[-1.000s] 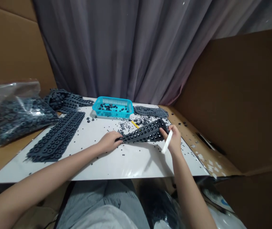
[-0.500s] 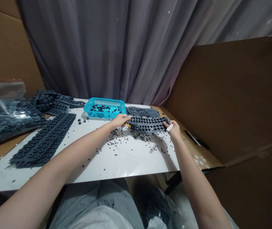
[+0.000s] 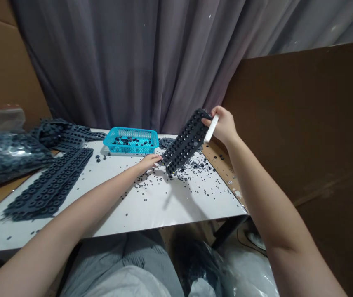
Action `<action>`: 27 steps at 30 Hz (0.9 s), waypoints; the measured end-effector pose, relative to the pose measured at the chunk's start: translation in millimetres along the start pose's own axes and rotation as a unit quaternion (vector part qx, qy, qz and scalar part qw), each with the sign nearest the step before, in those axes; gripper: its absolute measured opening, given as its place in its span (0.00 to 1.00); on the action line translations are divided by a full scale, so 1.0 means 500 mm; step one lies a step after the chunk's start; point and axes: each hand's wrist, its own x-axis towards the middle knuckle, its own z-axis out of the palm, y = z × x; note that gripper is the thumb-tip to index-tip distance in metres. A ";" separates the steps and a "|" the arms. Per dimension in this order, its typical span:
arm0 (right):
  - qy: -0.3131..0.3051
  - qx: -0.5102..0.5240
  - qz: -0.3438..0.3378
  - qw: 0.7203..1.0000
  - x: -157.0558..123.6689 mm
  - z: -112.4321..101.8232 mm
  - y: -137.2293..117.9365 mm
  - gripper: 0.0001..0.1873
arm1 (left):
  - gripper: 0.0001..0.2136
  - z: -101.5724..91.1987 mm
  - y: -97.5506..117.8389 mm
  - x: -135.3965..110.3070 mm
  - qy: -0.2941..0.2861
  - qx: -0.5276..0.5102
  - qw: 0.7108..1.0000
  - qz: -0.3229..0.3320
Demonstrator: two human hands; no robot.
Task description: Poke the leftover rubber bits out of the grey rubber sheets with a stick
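Observation:
A dark grey rubber sheet with rows of round holes (image 3: 186,140) is held tilted above the table, its right end raised. My right hand (image 3: 224,125) is closed on the upper end, and a slim white handle-like piece (image 3: 211,130) also sticks out of that hand. My left hand (image 3: 149,162) pinches the lower left corner of the sheet, fingers partly hidden. Small dark round bits (image 3: 195,167) lie scattered on the white tabletop (image 3: 164,210) below. Behind the sheet, another perforated sheet (image 3: 166,142) lies partly covered.
A blue plastic basket (image 3: 110,146) with some dark pieces stands at the back. On the left lie stacked ringed rubber strips (image 3: 51,181), a heap of perforated sheets (image 3: 68,134) and a clear bag of dark parts (image 3: 9,152). Cardboard (image 3: 303,119) walls the right side.
My right hand has lifted its end of the sheet up and away, so the sheet went from nearly level to steeply slanted. My left hand stays low at the other end.

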 end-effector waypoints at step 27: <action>0.062 -0.030 -0.038 0.997 0.061 0.027 0.015 0.18 | 0.17 0.044 -0.032 -0.048 -0.072 -0.281 0.948 -0.130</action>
